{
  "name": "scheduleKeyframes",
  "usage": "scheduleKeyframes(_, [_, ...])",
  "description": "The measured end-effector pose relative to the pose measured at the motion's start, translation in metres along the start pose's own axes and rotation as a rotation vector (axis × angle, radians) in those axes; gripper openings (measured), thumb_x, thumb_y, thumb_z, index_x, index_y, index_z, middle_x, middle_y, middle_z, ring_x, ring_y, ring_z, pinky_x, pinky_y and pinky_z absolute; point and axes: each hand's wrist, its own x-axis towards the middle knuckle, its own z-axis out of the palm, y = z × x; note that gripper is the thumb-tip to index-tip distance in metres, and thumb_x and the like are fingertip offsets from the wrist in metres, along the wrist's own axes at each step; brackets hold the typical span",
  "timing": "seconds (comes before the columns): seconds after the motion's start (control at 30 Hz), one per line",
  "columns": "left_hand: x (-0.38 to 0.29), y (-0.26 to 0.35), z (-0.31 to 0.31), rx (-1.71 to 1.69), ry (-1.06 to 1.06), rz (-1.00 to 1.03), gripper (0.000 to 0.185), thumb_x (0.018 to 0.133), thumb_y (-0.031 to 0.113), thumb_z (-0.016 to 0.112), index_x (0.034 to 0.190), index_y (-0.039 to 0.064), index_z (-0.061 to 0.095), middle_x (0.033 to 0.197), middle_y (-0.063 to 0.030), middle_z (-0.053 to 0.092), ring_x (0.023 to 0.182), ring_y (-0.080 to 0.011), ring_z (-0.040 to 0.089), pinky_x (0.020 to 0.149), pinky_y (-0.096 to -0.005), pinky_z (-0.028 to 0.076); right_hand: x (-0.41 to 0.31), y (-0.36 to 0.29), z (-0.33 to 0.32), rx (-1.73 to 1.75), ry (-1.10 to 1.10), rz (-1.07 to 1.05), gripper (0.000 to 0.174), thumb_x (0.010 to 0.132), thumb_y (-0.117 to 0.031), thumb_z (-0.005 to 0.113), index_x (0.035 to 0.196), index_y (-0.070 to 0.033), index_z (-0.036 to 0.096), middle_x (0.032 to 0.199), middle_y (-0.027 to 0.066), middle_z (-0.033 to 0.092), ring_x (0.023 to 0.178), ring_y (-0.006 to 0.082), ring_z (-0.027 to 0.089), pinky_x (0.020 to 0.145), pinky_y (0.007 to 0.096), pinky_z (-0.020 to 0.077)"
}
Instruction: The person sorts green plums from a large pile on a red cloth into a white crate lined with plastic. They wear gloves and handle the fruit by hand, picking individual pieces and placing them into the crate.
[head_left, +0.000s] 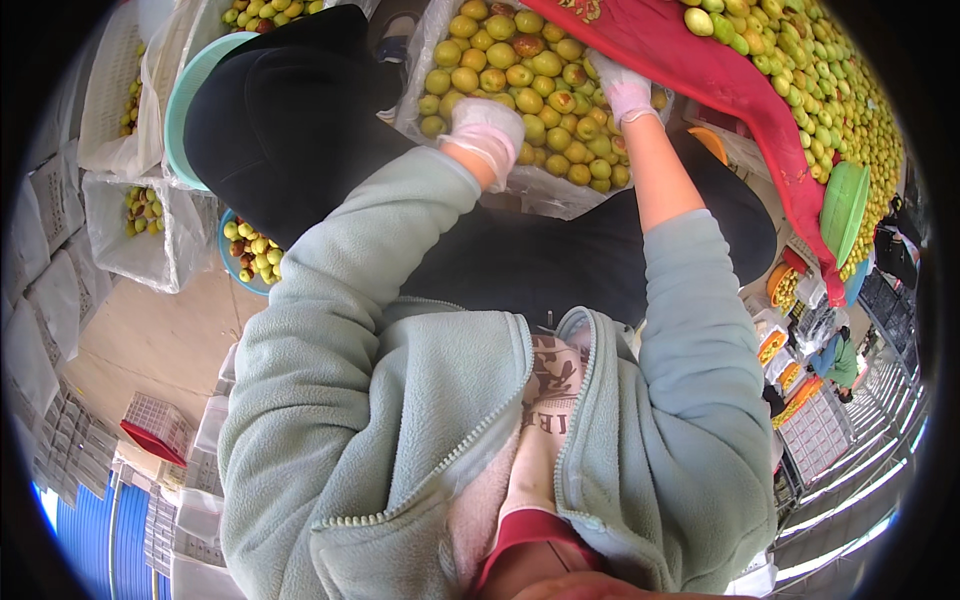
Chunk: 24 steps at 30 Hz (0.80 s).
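A plastic-lined crate (409, 97) full of yellow-green jujubes (547, 97), some with brown patches, stands in front of my knees. My left hand (486, 129), in a thin whitish glove, is over the near left part of the fruit. Its fingers point down and away, so what they hold is hidden. Gloved likewise, my right hand (621, 84) reaches to the crate's right side, by the edge of a red cloth (720, 82). Its fingertips are largely out of sight, and I cannot tell whether they grip a fruit.
A large heap of jujubes (817, 97) lies beyond the red cloth, with a green basin (845, 214) at its edge. To the left are a turquoise basin (184, 112), a lined crate (142, 259) and a blue basin (225, 244) of jujubes. Another person (836, 360) is far right.
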Motion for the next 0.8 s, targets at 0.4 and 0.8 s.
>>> scheduleKeyframes(0.4, [0.016,-0.037,0.029,-0.234,0.135,-0.202,0.025,0.081,0.018,0.065,0.104,0.013,0.074,0.110,-0.0107,0.071,0.102,-0.0282,0.068,0.083,-0.0418,0.055,0.070,-0.103,0.071,0.086,-0.124,-0.205,0.050,0.085,-0.039,0.060,0.125,-0.009,0.059,0.123,0.0212,0.061,0.111,0.0375,0.058,0.099,0.0430,0.0441])
scheduleKeyframes(0.8, [0.038,-0.062,0.020,-0.485,0.679,-0.412,0.025,0.080,0.025,0.066,0.099,0.009,0.064,0.099,-0.0131,0.067,0.093,-0.0307,0.066,0.077,-0.0438,0.054,0.038,-0.100,0.071,-0.032,-0.137,-0.453,0.046,0.090,-0.021,0.056,0.135,-0.018,0.052,0.141,0.0086,0.050,0.129,0.0292,0.046,0.108,0.0409,0.0373])
